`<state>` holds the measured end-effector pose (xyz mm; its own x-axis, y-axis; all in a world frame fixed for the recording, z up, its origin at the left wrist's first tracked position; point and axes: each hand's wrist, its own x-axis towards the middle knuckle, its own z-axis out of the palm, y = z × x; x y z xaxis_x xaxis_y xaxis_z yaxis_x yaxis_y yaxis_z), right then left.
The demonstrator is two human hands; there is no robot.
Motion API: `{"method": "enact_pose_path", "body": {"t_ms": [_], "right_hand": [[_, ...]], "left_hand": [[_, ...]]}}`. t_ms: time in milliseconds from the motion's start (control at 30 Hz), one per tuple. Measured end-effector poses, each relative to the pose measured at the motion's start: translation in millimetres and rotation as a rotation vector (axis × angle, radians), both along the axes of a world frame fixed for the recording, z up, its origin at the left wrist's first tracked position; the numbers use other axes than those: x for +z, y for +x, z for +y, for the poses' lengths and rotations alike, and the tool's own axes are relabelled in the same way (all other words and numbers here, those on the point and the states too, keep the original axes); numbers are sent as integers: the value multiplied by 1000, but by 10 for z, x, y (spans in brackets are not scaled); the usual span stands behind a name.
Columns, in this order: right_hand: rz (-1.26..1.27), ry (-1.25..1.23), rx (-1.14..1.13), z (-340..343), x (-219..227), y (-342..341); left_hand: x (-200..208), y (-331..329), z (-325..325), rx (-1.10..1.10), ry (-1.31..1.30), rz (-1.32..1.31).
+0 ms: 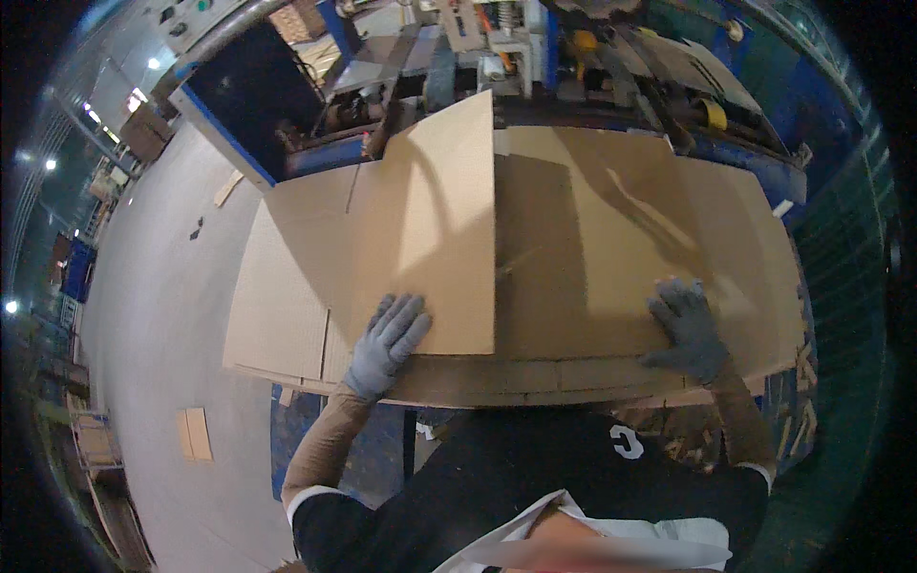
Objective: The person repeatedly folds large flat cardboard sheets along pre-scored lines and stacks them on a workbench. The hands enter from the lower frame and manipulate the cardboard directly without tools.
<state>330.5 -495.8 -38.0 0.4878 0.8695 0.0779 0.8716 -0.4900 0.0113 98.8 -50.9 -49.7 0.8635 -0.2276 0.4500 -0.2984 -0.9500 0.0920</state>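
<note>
My left hand point(387, 346), in a grey glove, lies on the lower left part of a raised cardboard panel point(449, 239). Its fingers are stretched out together, and the thumb is hidden. The panel's right edge stands above the wide cardboard sheet point(544, 277) beneath and throws a shadow on it. Farther right, my right hand point(690, 329), gloved too, rests flat on that wide sheet near its front edge with the fingers spread. Whether the panel is a flap of the wide sheet or a separate piece, I cannot tell.
Just beyond the cardboard stands a blue machine point(564, 105) with rails and rollers. A blue-edged machine housing point(248, 115) rises at the far left. Cardboard pieces point(194, 435) lie on the grey floor point(153, 334), and scraps point(683, 444) lie below the sheet's front edge.
</note>
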Motion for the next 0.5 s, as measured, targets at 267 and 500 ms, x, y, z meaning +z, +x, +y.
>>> {"method": "enact_pose_path", "body": {"t_ms": [267,500], "right_hand": [[73,93,-256,353,50,725],[-233,183,-229,801,-215,1349]], "left_hand": [[-94,1107,377,33,8,-96],[-110,1950,540,495,150,-62]]}}
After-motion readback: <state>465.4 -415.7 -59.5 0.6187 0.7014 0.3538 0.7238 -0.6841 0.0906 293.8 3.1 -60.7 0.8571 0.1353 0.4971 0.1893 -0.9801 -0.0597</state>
